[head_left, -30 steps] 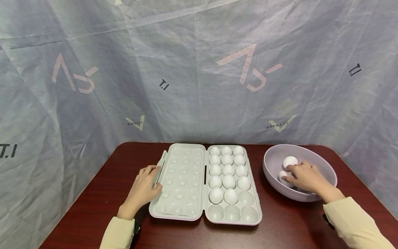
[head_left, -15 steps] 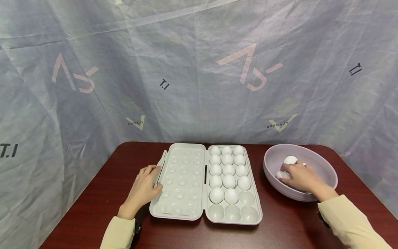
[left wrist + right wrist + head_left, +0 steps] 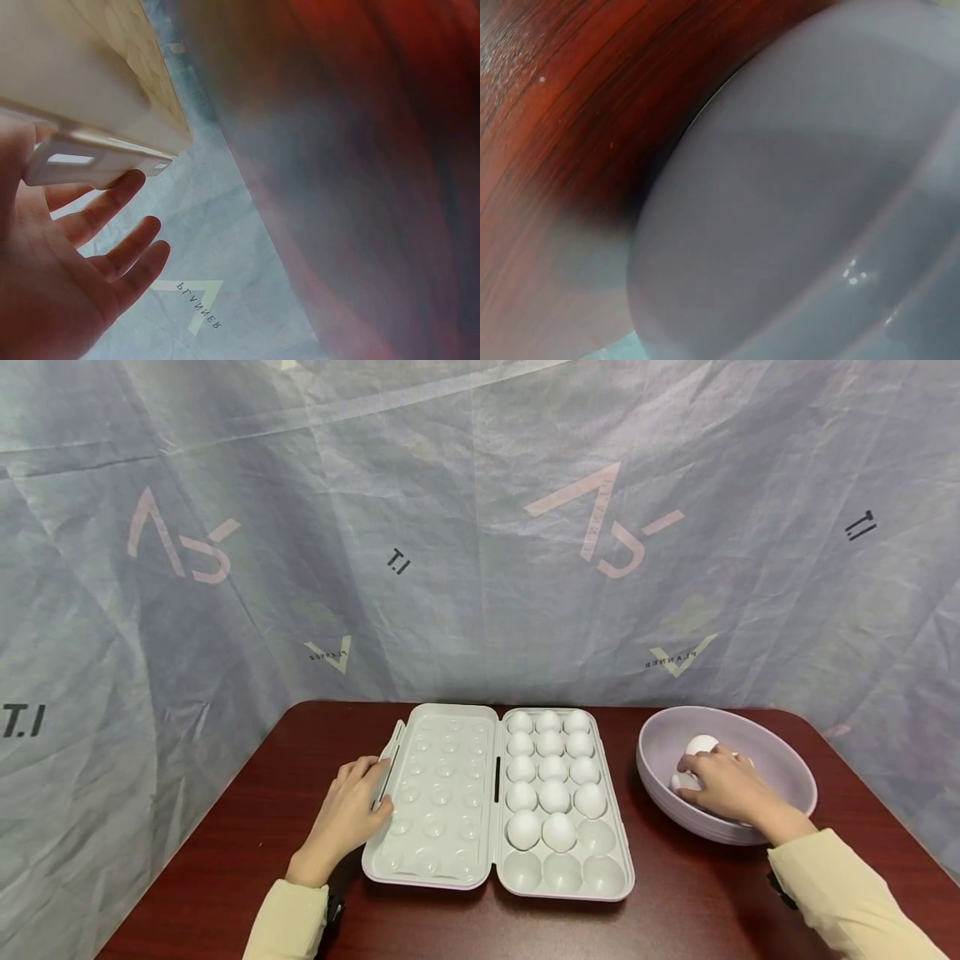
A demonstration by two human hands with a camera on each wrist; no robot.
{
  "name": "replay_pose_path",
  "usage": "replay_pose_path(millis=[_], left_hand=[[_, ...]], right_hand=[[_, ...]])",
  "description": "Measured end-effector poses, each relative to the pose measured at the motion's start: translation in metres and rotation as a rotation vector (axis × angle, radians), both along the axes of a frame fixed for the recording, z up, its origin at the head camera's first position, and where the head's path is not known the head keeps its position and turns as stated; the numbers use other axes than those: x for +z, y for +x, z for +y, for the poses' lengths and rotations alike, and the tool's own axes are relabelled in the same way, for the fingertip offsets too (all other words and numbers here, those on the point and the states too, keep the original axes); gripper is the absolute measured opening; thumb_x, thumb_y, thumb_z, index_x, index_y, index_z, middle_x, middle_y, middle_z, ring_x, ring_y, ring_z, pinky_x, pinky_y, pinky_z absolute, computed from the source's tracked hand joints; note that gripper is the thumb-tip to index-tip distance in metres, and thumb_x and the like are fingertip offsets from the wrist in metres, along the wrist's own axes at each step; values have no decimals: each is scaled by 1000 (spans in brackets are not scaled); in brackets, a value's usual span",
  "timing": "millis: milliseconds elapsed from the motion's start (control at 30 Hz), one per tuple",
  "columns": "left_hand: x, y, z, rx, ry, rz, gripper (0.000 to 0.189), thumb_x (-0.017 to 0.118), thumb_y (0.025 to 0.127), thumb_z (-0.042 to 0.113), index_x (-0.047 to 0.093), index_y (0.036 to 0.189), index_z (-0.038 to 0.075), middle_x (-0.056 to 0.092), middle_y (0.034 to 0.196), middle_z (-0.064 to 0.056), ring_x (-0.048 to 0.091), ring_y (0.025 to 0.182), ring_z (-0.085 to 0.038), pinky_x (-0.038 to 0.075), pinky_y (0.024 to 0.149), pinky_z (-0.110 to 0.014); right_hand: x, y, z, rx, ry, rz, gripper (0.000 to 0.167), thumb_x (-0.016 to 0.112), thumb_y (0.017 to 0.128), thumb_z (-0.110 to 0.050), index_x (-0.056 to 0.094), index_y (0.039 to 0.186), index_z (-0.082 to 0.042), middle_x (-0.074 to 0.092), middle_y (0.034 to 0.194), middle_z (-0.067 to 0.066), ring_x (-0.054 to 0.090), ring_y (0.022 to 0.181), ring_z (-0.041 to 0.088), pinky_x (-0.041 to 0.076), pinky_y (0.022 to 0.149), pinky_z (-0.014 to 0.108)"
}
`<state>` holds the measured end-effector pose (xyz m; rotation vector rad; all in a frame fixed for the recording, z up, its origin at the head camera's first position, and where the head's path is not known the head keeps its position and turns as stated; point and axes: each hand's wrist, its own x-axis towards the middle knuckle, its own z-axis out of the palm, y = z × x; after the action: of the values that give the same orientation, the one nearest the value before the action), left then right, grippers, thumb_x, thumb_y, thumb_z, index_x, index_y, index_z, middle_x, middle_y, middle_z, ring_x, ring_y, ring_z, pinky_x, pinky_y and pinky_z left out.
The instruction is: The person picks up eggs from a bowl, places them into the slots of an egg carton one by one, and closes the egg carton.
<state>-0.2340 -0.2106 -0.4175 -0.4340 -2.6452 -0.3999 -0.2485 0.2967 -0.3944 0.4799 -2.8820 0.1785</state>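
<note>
A white plastic egg box lies unfolded, its lid (image 3: 427,860) on the left and its egg tray (image 3: 626,881) on the right. Eggs (image 3: 554,797) fill the back rows; the front row and one nearby cup are bare. My left hand (image 3: 347,810) holds the lid's outer edge, thumb on the inside and fingers against the latch flap (image 3: 97,161). Inside the purple bowl (image 3: 675,727), my right hand (image 3: 726,785) has thumb and fingers curled around a white egg (image 3: 682,782), partly hidden. Another egg (image 3: 702,744) sits just behind it.
A dark red wooden table (image 3: 247,835) carries the box and bowl. Behind it hangs a grey printed cloth (image 3: 465,568). The right wrist view shows the bowl's outer wall (image 3: 780,187) beside the table, with the right hand out of sight.
My right hand has shifted slightly left within the bowl, and its fingers have closed in around the egg. The left hand and egg box have stayed in place.
</note>
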Motion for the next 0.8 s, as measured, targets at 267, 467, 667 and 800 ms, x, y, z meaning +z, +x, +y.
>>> replay_pose_path(millis=[267,467,667,800], left_hand=[[0,0,1,4,-1,7,47,62,77,12,56,122,2,54,118,-14,46,111,-38,41,82,-50],[1,0,1,3,-3,7,47,62,77,12,56,122,2,54,117,-15,46,110,-38,40,83,-50],[1,0,1,1,-2,0,47,62,77,13,56,122,2,54,118,-15,46,110,-38,40,83,-51],[1,0,1,4,-5,-4,47,62,77,13,56,123,2,54,118,-15,45,111,-38,40,83,-51]], right_hand=[[5,1,4,25,-33,51,18,72,69,-26,61,79,-16,60,74,-1,49,79,27,31,62,41],[8,-1,6,37,-77,117,24,74,68,-24,60,84,-14,62,78,1,49,83,29,31,64,42],[13,0,2,69,-111,213,31,74,71,-23,63,96,-10,67,93,9,49,90,30,31,67,42],[17,1,-2,106,-113,280,35,72,73,-22,64,103,-7,66,101,14,48,96,32,32,71,46]])
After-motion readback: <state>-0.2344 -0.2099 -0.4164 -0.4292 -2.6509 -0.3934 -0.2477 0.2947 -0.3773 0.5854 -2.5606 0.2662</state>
